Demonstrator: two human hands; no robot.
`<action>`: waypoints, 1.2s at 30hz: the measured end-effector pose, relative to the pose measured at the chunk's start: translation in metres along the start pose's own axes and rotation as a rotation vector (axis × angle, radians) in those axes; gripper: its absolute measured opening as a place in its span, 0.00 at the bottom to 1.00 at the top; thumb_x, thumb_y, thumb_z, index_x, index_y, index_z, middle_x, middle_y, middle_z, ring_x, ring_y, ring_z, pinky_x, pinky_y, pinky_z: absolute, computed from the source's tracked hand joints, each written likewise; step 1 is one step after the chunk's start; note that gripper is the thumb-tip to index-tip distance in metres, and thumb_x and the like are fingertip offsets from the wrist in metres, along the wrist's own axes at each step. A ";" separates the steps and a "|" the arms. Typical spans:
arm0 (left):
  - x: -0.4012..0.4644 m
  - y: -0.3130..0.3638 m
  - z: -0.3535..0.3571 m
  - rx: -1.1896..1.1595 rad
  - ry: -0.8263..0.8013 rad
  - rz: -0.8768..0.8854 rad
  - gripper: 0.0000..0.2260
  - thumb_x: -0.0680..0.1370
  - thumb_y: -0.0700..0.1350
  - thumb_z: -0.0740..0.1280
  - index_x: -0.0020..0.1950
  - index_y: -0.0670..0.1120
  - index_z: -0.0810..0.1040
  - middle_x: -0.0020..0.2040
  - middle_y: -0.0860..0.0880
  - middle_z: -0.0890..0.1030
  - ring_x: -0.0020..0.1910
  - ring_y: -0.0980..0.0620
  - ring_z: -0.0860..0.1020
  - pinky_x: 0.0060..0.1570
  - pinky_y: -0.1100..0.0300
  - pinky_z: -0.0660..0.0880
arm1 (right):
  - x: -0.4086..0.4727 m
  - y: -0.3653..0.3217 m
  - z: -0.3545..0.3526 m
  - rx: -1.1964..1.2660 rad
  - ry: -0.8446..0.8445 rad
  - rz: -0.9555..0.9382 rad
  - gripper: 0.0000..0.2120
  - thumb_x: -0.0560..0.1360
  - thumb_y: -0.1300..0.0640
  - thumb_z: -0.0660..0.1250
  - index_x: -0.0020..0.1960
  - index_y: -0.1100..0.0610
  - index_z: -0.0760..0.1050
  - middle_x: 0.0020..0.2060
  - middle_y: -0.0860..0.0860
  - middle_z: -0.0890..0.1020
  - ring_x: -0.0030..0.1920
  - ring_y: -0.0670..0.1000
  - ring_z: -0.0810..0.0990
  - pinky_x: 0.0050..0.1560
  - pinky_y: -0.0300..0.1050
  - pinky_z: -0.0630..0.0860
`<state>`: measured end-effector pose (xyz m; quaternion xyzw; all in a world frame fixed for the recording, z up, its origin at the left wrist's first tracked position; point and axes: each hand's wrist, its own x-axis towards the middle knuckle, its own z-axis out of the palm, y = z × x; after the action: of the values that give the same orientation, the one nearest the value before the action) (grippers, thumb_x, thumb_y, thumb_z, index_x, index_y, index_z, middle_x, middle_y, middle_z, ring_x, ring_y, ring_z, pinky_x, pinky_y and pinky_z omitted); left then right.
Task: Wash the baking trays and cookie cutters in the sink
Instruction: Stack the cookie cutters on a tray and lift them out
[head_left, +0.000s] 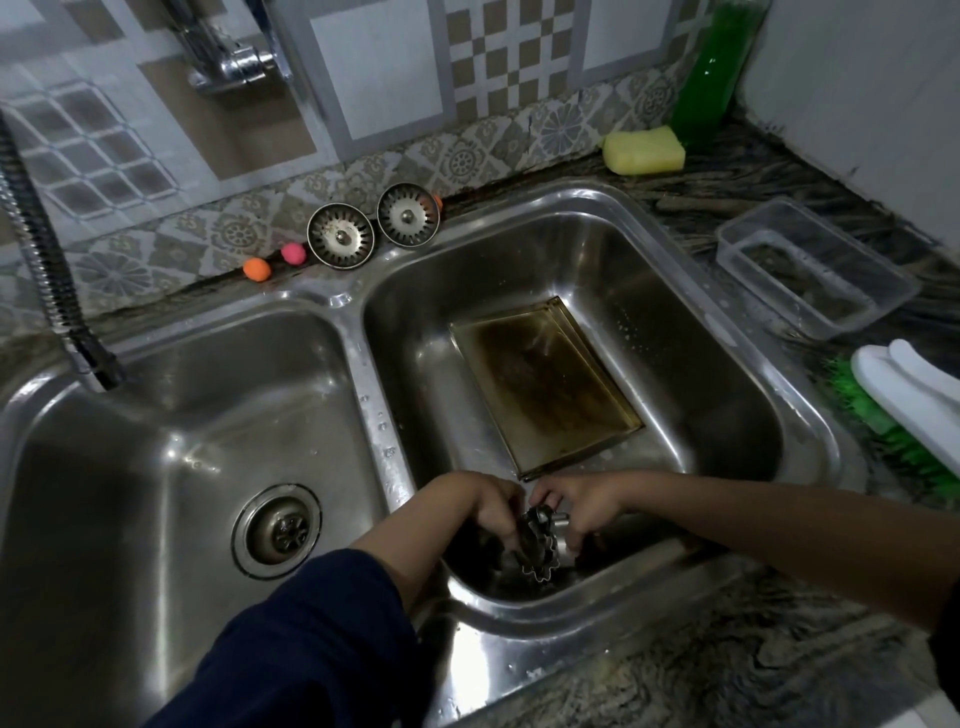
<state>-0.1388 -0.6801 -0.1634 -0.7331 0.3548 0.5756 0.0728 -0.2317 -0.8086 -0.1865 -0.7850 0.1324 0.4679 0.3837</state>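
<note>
Sleeve (306, 649) cropped | hands (535, 514) hide cutters (537, 545) | tray (545, 384) murky

Stained baking tray (545, 384) flat in sink (727, 291), fluted cutters (537, 545) nearby

single head cam, wide-angle; looks forward and steeply down from above the double sink (358, 374); close range, both basins fill most of frame; tiled wall (384, 67) at top edge, counter (727, 670) bottom right
</note>
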 end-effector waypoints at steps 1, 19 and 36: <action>0.000 0.002 0.002 -0.010 -0.034 0.012 0.26 0.70 0.44 0.73 0.66 0.42 0.72 0.61 0.44 0.78 0.55 0.44 0.79 0.50 0.56 0.76 | 0.001 0.000 0.001 -0.002 -0.018 0.006 0.37 0.67 0.67 0.73 0.71 0.51 0.61 0.63 0.51 0.67 0.60 0.57 0.75 0.52 0.56 0.78; -0.007 0.004 0.001 -0.163 -0.103 0.099 0.20 0.75 0.54 0.68 0.58 0.40 0.78 0.56 0.44 0.79 0.49 0.48 0.77 0.49 0.58 0.74 | -0.001 0.001 -0.003 0.093 -0.097 0.027 0.41 0.68 0.66 0.74 0.74 0.50 0.59 0.72 0.51 0.63 0.67 0.57 0.69 0.57 0.51 0.78; -0.032 0.004 0.014 -0.208 0.198 0.067 0.27 0.67 0.46 0.77 0.63 0.47 0.72 0.61 0.48 0.77 0.58 0.48 0.76 0.54 0.61 0.72 | -0.009 -0.005 0.004 0.370 -0.049 -0.008 0.35 0.64 0.75 0.73 0.61 0.51 0.63 0.55 0.51 0.72 0.60 0.58 0.76 0.47 0.53 0.82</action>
<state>-0.1551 -0.6617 -0.1387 -0.7777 0.3229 0.5362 -0.0581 -0.2358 -0.8039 -0.1772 -0.6901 0.2036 0.4530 0.5264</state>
